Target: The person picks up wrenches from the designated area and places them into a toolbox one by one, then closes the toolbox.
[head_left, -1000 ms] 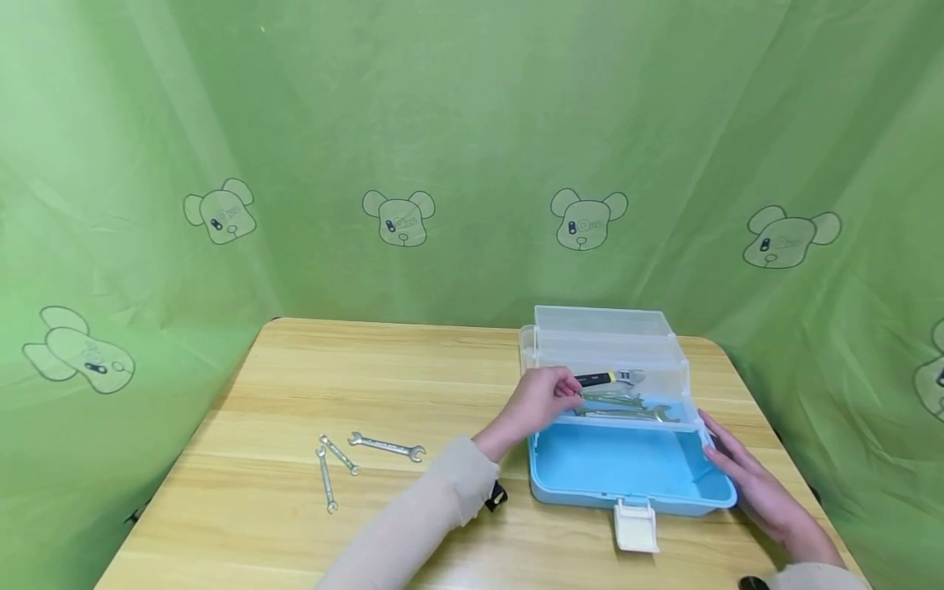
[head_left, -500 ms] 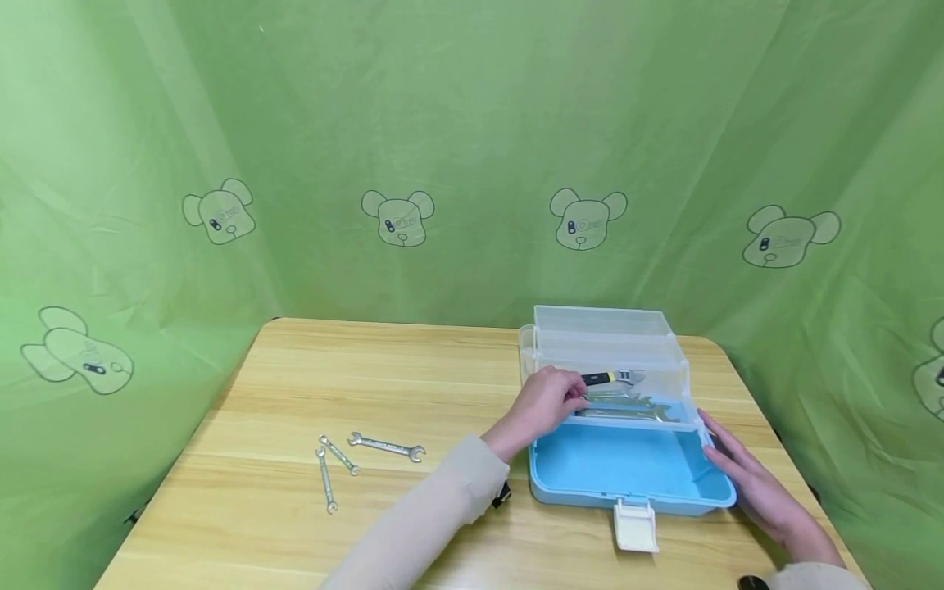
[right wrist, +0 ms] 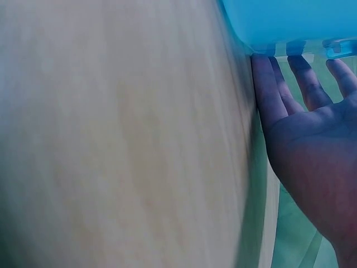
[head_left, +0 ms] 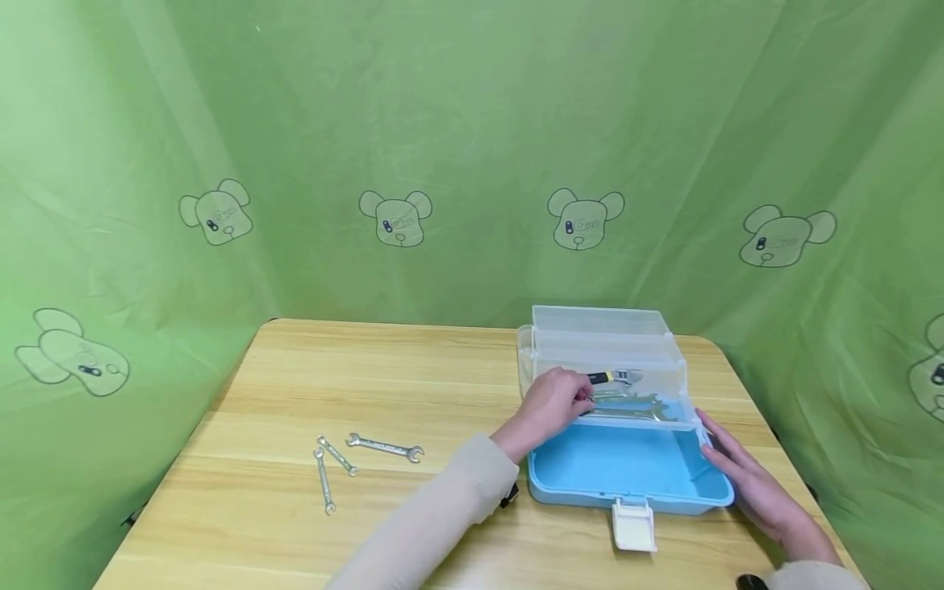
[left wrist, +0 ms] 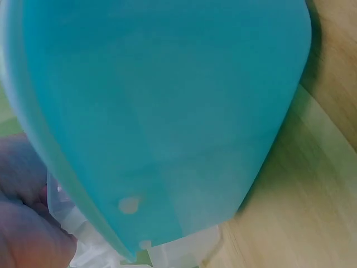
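At right of centre in the head view, the left hand has its fingers bent at the left end of the metal wrenches in the clear tray of the blue toolbox; whether the hidden fingertips pinch one cannot be told. The right hand, at lower right, rests extended, spread fingers against the toolbox's right side. Three loose wrenches lie on the table at lower left.
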`<state>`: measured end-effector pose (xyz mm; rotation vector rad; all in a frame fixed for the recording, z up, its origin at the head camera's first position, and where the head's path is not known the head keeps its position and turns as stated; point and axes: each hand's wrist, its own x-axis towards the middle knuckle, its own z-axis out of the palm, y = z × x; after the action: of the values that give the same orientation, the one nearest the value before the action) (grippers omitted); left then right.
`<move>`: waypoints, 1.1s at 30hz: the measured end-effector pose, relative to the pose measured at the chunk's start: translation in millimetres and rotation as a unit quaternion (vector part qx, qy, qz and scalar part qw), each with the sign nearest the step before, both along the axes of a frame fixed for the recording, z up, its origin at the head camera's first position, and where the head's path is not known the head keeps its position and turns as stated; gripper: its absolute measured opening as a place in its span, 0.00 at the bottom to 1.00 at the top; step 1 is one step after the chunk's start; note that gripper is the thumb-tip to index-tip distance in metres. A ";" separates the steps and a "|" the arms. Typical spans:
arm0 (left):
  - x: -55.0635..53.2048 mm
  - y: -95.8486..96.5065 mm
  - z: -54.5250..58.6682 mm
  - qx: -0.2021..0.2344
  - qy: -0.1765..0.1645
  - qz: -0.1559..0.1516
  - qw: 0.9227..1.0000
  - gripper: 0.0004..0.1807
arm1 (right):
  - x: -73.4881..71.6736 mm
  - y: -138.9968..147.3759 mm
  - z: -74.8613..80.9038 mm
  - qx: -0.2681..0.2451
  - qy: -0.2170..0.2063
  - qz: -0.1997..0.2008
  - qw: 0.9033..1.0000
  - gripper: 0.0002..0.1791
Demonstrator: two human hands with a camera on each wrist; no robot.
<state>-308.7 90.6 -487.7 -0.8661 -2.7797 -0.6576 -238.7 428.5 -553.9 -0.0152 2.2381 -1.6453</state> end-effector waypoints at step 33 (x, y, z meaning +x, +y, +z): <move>22.9 -80.1 12.4 0.092 -0.016 -0.037 0.995 0.13 | 1.3 -1.3 1.7 0.010 0.001 0.000 1.000 0.39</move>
<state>-285.8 10.5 -475.3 -0.9310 -2.6714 -0.9320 -237.4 427.2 -552.2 -0.0114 2.2557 -1.6236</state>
